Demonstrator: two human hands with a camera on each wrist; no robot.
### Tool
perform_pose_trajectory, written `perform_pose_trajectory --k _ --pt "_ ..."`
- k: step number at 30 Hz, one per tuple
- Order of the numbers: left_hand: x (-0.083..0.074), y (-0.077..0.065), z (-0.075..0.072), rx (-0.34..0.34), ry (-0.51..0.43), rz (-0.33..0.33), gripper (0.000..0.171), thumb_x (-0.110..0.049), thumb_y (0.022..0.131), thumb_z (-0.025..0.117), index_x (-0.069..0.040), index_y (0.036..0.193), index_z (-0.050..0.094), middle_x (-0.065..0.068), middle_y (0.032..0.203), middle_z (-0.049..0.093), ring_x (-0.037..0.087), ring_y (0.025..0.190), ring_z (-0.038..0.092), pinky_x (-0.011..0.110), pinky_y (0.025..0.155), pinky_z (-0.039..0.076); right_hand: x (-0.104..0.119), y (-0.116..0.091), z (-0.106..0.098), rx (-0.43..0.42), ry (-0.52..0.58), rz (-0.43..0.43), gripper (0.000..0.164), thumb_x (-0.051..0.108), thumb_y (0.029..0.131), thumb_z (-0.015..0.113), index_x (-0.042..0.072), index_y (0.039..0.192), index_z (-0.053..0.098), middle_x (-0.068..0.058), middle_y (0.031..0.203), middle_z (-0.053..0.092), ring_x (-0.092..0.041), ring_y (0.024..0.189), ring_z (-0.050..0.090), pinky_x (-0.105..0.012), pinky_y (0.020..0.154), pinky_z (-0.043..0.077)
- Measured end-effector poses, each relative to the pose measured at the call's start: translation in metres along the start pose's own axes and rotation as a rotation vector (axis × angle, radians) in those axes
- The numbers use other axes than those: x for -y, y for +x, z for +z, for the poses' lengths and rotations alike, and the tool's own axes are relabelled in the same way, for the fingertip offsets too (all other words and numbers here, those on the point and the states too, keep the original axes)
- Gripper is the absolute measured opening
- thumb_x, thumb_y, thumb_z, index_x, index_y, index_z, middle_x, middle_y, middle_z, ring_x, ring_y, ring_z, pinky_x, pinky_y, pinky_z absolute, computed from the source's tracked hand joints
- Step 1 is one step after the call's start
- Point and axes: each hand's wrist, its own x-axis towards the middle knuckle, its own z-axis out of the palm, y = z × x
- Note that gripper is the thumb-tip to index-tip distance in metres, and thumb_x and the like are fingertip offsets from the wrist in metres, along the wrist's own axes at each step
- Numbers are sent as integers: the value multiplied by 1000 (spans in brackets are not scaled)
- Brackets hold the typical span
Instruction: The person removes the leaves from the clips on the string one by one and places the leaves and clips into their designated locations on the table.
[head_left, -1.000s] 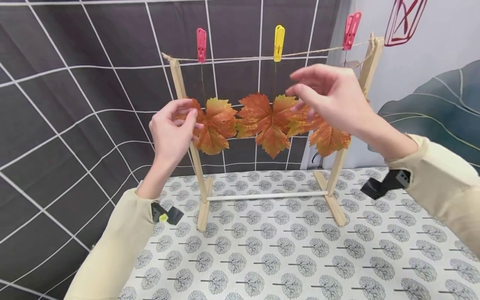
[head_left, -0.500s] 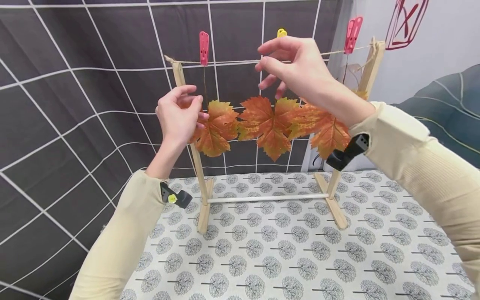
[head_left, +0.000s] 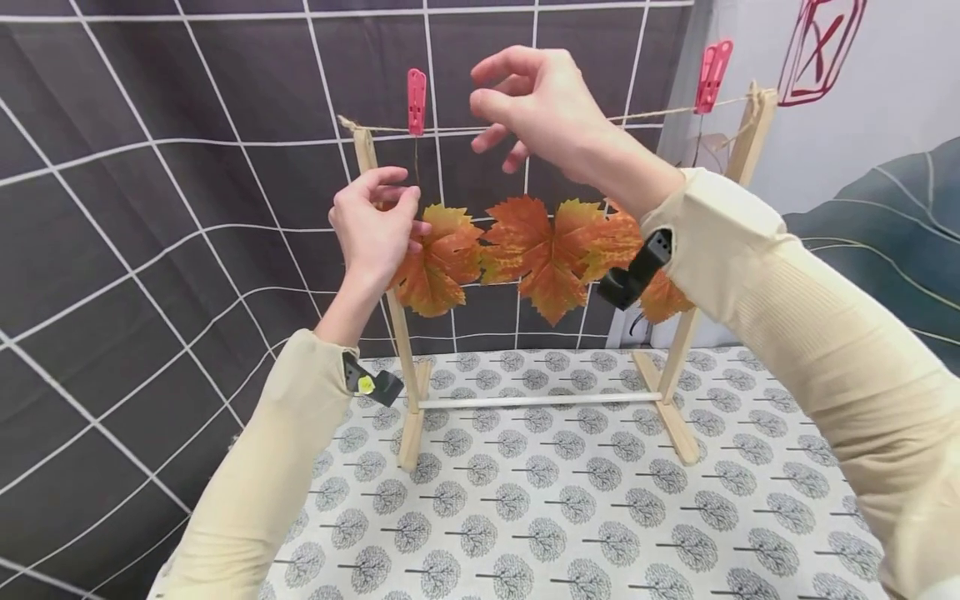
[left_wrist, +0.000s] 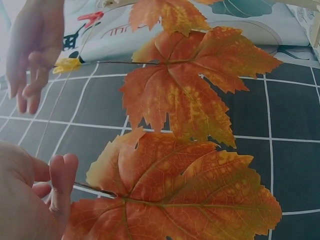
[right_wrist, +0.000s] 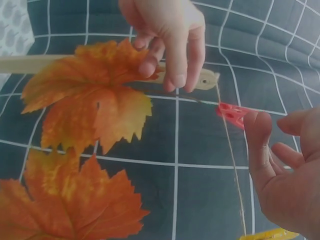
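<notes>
Three orange maple leaves hang by thin stems from a twine line (head_left: 660,112). Beside the left leaf (head_left: 442,265) is my left hand (head_left: 372,223), fingers loosely bent near its stem; nothing seems held. My right hand (head_left: 536,104) is raised before the line with thumb and fingers apart, holding nothing. A pink clothespin (head_left: 416,102) clips the left stem. In the right wrist view that pin stands just beyond my right fingertips (right_wrist: 257,127); contact cannot be told. The yellow clothespin (left_wrist: 67,65) over the middle leaf (head_left: 551,254) is hidden behind my right hand in the head view.
Wooden posts (head_left: 405,358) joined by a white rod (head_left: 540,401) carry the line. Another pink clothespin (head_left: 712,77) is near the right post (head_left: 752,137), above the partly covered right leaf (head_left: 663,300). A tree-print cloth (head_left: 570,508) lies below; a dark grid curtain (head_left: 187,250) hangs behind.
My right hand has swept left along the line, from the right leaf past the yellow clothespin toward the left pink one. My left hand has shifted slightly right and up beside the left leaf.
</notes>
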Motion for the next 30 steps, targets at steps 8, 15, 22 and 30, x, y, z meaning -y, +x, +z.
perform_pose_trajectory --k 8,15,22,30 --pt "-1 1 7 -26 33 -2 24 -9 93 70 -3 116 70 9 101 73 8 56 68 22 46 53 10 21 11 28 27 64 40 16 97 65 11 136 55 -9 122 60 -23 91 70 -24 54 55" --pt "-1 2 12 -28 54 5 28 -12 93 70 -5 120 69 7 102 73 8 56 68 22 47 53 13 34 17 35 -4 114 46 19 98 65 9 140 49 -10 129 60 -22 94 69 -22 55 54" --pt "1 3 14 -22 62 -1 29 -12 93 70 -7 122 70 7 102 73 7 55 68 23 45 53 13 45 21 50 -15 169 49 20 98 65 11 142 47 -10 126 60 -20 92 68 -22 55 53" --pt "4 4 14 -35 95 12 26 -13 93 69 -8 118 72 6 101 73 6 55 67 21 46 52 15 55 27 70 1 203 48 20 97 66 11 142 49 -7 127 57 -18 83 67 -21 49 49"
